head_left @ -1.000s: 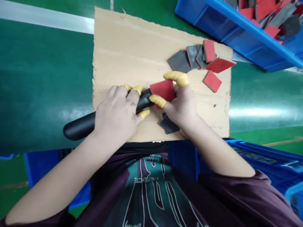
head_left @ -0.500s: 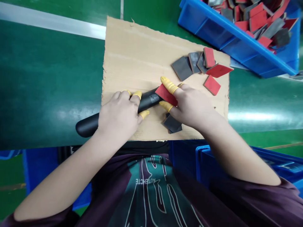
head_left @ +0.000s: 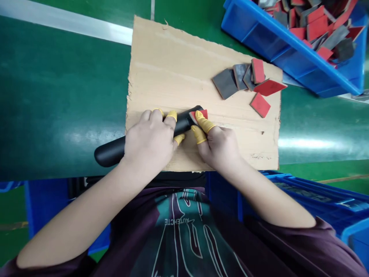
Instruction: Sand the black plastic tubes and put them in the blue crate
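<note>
My left hand (head_left: 150, 148) is wrapped around a black rounded handle (head_left: 112, 153), which runs from past the cardboard's left edge to its middle. My right hand (head_left: 219, 148) pinches a red-faced pad (head_left: 201, 114) against the handle's far end, and most of that pad is hidden by yellow finger cots. Both hands rest over a torn cardboard sheet (head_left: 178, 73). Beyond my right fingers lie several loose pads, among them a grey one (head_left: 225, 83) and a red one (head_left: 260, 104).
A tilted blue bin (head_left: 268, 38) full of red and grey pads stands at the top right, beyond the cardboard. The cardboard lies on a green belt (head_left: 57, 115). Blue crates (head_left: 311, 192) sit at the lower right, near my body.
My right hand has moved left and turned the red pad against the handle's end. The dark pads beside that hand are no longer visible. The view has shifted slightly.
</note>
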Motion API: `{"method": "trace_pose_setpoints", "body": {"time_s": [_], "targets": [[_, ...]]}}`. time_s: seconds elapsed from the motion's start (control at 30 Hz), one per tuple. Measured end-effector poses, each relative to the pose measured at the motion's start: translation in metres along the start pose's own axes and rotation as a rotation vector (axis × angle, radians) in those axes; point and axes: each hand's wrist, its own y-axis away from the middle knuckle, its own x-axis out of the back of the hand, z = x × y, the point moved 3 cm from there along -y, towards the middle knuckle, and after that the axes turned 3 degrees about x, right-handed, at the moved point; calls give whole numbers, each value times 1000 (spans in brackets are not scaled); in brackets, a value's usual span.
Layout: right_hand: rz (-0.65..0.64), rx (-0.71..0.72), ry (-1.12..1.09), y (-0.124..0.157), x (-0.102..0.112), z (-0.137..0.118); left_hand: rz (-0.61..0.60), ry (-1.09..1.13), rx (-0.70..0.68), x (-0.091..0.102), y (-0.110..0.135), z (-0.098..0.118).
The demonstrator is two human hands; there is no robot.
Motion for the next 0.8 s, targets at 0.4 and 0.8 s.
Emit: {"method": "trace_pose_setpoints", "body": {"time_s": [0.4, 0.8], "targets": [[16, 47, -99, 2, -12, 3, -44, 12, 43, 0, -4, -2], [47, -8, -88, 2, -12, 4, -44, -29, 51, 0, -5, -2]]}}
